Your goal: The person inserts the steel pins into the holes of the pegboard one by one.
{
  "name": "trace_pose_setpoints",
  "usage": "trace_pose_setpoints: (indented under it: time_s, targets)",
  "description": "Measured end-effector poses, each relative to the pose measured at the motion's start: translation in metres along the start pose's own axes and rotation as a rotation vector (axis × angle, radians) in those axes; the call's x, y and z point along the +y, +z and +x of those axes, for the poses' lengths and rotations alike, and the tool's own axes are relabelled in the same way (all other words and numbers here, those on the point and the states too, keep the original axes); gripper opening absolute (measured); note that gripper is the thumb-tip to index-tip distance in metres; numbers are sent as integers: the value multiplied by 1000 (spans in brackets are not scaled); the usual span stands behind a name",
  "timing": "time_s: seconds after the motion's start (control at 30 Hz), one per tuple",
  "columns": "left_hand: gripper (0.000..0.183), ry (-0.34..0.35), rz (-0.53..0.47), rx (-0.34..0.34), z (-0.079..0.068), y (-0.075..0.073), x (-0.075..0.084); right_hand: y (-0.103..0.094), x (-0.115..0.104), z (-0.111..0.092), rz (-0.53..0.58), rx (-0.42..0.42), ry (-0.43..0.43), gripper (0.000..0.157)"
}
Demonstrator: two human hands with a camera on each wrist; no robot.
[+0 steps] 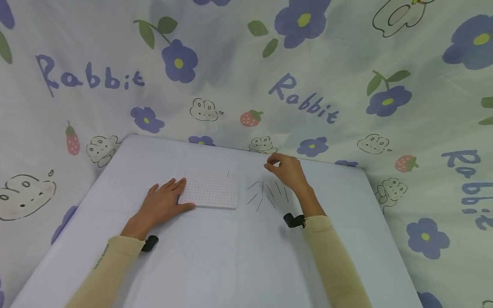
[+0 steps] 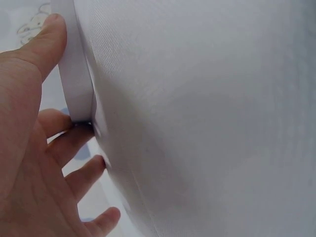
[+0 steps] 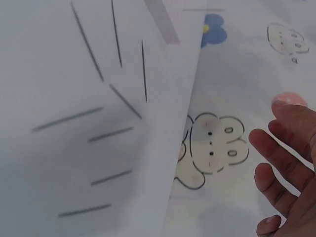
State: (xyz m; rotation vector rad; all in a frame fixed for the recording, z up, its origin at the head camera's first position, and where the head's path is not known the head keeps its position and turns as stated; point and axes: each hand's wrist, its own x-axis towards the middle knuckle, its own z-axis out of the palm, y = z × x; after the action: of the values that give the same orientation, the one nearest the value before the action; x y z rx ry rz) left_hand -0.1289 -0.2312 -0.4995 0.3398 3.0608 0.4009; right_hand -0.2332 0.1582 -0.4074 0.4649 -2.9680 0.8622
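Currently, the perforated white board (image 1: 209, 190) lies flat on the white table (image 1: 215, 261), left of centre, its surface covered with rows of small holes. The left hand (image 1: 163, 203) is placed at the board's left end with fingers spread apart: the thumb bears on the near edge, and fingertips touch the left edge. One thin upright rod (image 1: 228, 173) stands at the far right part of the board, leaning slightly.

To the right of the board, eight loose dark rods (image 3: 144, 71) lie on the table at differing angles, apart from the board. The right hand (image 1: 289, 171) is raised above the far right area, beyond these rods and clear of the board. Its fingers are bent, with thumb and index tips close together; whether a thin part is clamped between them cannot be told.

Each wrist carries a black device, left (image 1: 150, 243) and right (image 1: 294, 220), at the cuff of a beige sleeve (image 1: 339, 265). Behind the table hangs a patterned cloth (image 1: 227, 68) bearing blue flowers, rabbits, strawberries and the word "Rabbit".
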Motion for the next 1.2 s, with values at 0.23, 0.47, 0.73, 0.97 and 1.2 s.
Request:
trace_pose_setpoints:
  time_s: [0.23, 0.47, 0.73, 0.97, 1.2]
  targets:
    - [97, 4, -8, -12, 0, -1, 0, -13, 25, -9, -12, 12, 58, 26]
    - [98, 5, -21, -12, -1, -1, 1, -28, 47, -22, -2, 15, 86, 28]
    - [97, -1, -20, -27, 0, -2, 1, -39, 70, -34, -20, 24, 122, 32]
    - [97, 9, -10, -17, 0, -1, 0, -40, 85, -41, -25, 17, 138, 32]
    - [97, 6, -6, -17, -1, -3, 1, -34, 96, -48, -48, -3, 161, 32]
